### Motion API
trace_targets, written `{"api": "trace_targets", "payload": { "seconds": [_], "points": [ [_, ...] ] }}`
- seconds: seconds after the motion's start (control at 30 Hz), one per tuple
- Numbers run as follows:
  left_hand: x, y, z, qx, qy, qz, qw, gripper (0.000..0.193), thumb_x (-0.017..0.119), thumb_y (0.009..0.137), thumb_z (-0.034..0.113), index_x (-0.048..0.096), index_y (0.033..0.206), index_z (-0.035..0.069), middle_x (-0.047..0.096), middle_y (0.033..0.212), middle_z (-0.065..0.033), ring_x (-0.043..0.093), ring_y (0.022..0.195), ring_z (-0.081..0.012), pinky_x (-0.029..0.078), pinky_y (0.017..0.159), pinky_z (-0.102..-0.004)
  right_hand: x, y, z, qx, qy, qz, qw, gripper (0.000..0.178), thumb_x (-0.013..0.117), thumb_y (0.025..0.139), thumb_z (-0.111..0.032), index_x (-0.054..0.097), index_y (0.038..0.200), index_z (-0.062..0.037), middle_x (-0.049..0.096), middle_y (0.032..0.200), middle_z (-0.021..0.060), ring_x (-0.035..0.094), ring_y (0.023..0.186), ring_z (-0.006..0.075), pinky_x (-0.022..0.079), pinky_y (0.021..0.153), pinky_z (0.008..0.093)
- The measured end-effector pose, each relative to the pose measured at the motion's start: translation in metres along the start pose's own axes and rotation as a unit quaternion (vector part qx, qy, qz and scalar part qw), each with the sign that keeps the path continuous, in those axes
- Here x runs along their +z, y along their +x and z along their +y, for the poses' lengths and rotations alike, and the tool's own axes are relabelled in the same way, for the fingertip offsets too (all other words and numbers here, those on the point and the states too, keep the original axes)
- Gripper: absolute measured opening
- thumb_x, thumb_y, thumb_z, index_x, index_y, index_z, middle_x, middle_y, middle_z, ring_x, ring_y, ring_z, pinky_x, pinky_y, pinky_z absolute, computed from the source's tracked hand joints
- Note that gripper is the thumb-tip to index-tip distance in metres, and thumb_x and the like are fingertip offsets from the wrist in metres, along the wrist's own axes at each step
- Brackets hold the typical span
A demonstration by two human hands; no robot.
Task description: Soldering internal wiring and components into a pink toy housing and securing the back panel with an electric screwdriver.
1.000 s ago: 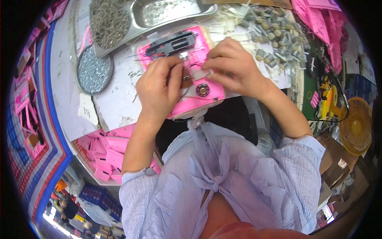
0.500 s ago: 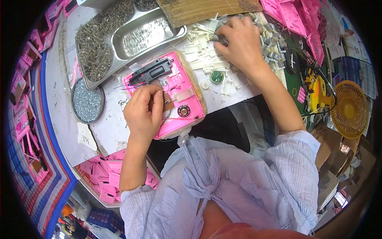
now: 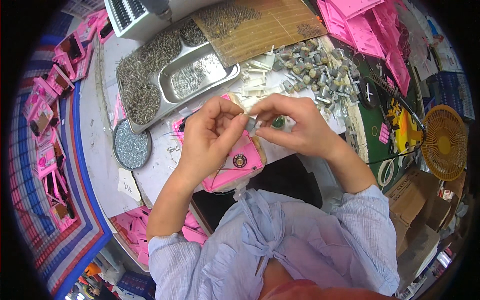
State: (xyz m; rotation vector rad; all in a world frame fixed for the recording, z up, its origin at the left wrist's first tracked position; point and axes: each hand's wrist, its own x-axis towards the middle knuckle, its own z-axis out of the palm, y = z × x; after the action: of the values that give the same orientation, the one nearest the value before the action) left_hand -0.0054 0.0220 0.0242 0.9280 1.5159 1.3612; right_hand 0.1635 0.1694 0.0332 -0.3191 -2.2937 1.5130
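Over the pink plastic housing (image 3: 250, 150), my two hands come together at a small grey motor (image 3: 251, 125). Thumb and forefinger of my left hand (image 3: 212, 132) pinch it from one side. My right hand (image 3: 300, 125) grips it from the other with its fingertips. The fingers cover much of the motor. Below them, the housing shows a round metal-and-black part (image 3: 239, 160) in its near right corner; my left hand and wrist hide most of its left side. A green round container (image 3: 278, 122) is partly hidden behind my right fingers.
Grey motors (image 3: 320, 70) lie heaped at the back right, beside white plastic pieces (image 3: 255, 82). A metal tray (image 3: 232, 73) of springs, partly under cardboard (image 3: 270, 25), stands at the back left. Nearer is a round dish (image 3: 149, 150) of small metal parts. A yellow fan (image 3: 443, 142) stands at right.
My right hand has come from the grey motor pile to the middle, bringing a motor. My left hand has risen off the housing to meet it. The whole view has shifted slightly.
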Motion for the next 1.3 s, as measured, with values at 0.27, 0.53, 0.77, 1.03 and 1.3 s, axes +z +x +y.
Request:
{"api": "trace_targets", "payload": {
  "seconds": [0.27, 0.53, 0.77, 1.03, 1.3],
  "points": [
    [0.015, 0.028, 0.021, -0.094, -0.143, -0.121, 0.978, 0.016, 0.066, 0.103, 0.017, 0.059, 0.103, 0.003, 0.064, 0.077, -0.0010, 0.054, 0.060, -0.0038, 0.043, 0.053, -0.0206, 0.008, -0.033, 0.014, 0.085, 0.205, 0.153, 0.963, 0.012, 0.071, 0.094, -0.002, 0.063, 0.102, 0.0026, 0.069, 0.090, 0.0055, 0.069, 0.089, 0.0104, 0.057, 0.080, 0.0260],
    [-0.028, 0.194, 0.018, 0.247, 0.574, 0.048, 0.780, 0.013, 0.071, 0.090, 0.014, 0.072, 0.100, 0.005, 0.070, 0.097, -0.0135, 0.068, 0.088, -0.0353, 0.054, 0.080, -0.0447, -0.027, -0.045, 0.030, 0.117, 0.469, 0.082, 0.872, 0.015, 0.077, 0.089, 0.001, 0.064, 0.097, 0.0018, 0.071, 0.087, 0.0095, 0.069, 0.081, 0.0134, 0.056, 0.074, 0.0259],
    [-0.042, 0.212, 0.011, 0.209, 0.577, 0.065, 0.787, 0.017, 0.077, 0.085, 0.018, 0.076, 0.097, 0.005, 0.070, 0.103, -0.0122, 0.069, 0.084, -0.0325, 0.055, 0.079, -0.0416, -0.030, -0.066, 0.051, 0.136, 0.488, 0.108, 0.855, 0.018, 0.080, 0.086, 0.002, 0.065, 0.095, -0.0005, 0.068, 0.089, 0.0041, 0.066, 0.081, 0.0093, 0.054, 0.074, 0.0237],
    [-0.033, 0.211, -0.005, 0.262, 0.610, 0.082, 0.743, 0.017, 0.079, 0.085, 0.019, 0.076, 0.094, 0.005, 0.070, 0.107, -0.0102, 0.069, 0.087, -0.0299, 0.055, 0.082, -0.0402, -0.030, -0.062, 0.046, 0.120, 0.474, 0.095, 0.867, 0.018, 0.081, 0.086, 0.002, 0.065, 0.095, -0.0013, 0.066, 0.089, 0.0016, 0.061, 0.083, 0.0066, 0.050, 0.074, 0.0226],
    [-0.035, 0.212, -0.011, 0.276, 0.578, 0.084, 0.763, 0.015, 0.078, 0.085, 0.017, 0.076, 0.094, 0.005, 0.070, 0.104, -0.0102, 0.069, 0.089, -0.0314, 0.055, 0.081, -0.0393, -0.026, -0.061, 0.039, 0.126, 0.472, 0.097, 0.867, 0.019, 0.081, 0.085, 0.003, 0.065, 0.095, -0.0012, 0.066, 0.089, 0.0016, 0.061, 0.082, 0.0066, 0.050, 0.074, 0.0228]
  ]
}}
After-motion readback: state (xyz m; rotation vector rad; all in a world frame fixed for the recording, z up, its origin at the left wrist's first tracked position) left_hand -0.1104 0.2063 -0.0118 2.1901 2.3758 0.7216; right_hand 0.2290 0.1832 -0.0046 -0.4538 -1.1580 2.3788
